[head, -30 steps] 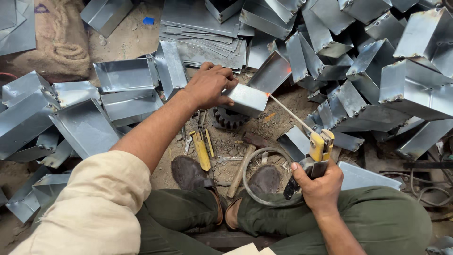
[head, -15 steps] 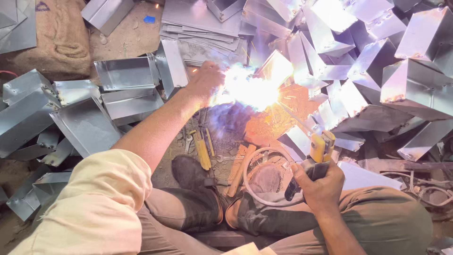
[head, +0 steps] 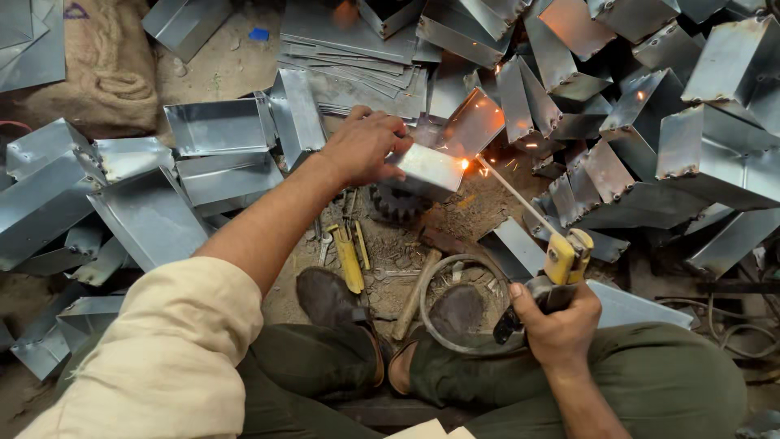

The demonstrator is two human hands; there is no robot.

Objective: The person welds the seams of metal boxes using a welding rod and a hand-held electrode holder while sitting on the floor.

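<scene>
Grey galvanised sheet metal covers most of the ground: a heap of folded open-topped sheet-metal boxes (head: 699,106) banks up on the right, more of the same grey trays (head: 219,126) lie on the left, and a stack of flat grey metal sheets (head: 357,57) sits at the top centre. A brown burlap sack (head: 97,77) lies on the dirt at the upper left.

The person sits on the ground in dark green trousers, with worn brown shoes (head: 329,297) pointing into the middle of the scene. The arm in a cream sleeve reaches forward, and the left hand (head: 366,146) closes its fingers over the top of a small grey folded sheet-metal box (head: 431,169), pressing it down at the centre of the work area, just above a dark toothed gear wheel (head: 398,203).

The right hand (head: 556,325) wraps tightly around a yellow-jawed electrode holder (head: 567,256), low on the right. From it a thin straight welding rod (head: 512,195) slants up and left, its tip touching the right edge of the small box, where a bright orange spark (head: 465,163) glows.

Between the shoes and the gear lie a grey steel ring (head: 463,305), a wooden-handled hammer (head: 418,289), and a yellow-handled screwdriver (head: 349,258).
</scene>
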